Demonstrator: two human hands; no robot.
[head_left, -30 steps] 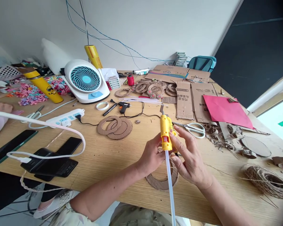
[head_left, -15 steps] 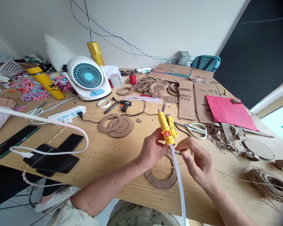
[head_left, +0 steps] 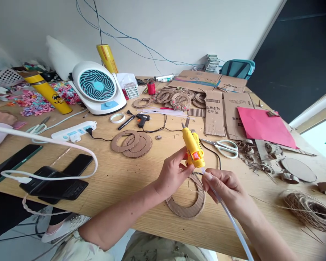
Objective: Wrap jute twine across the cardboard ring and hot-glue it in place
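Note:
A yellow hot glue gun (head_left: 193,146) is held up over the table in my left hand (head_left: 171,174), its nozzle pointing away from me. From its rear end comes a long clear glue stick (head_left: 229,217), which my right hand (head_left: 225,186) pinches close behind the gun. Below both hands lies a cardboard ring (head_left: 186,206), partly covered by them, with a thin strand of twine over it. A yellow utility knife (head_left: 200,146) shows just behind the glue gun, mostly hidden by it.
White-handled scissors (head_left: 225,148) lie right of the gun, with cardboard scraps and a twine coil (head_left: 311,210) beyond. More cardboard rings (head_left: 125,141) and a black glue gun (head_left: 143,119) are left of centre. A fan (head_left: 97,87), power strip (head_left: 74,131) and phones (head_left: 55,183) stand further left.
My right hand has closed on the glue stick behind the gun. The stick's free end has swung to the right, and the gun has turned slightly.

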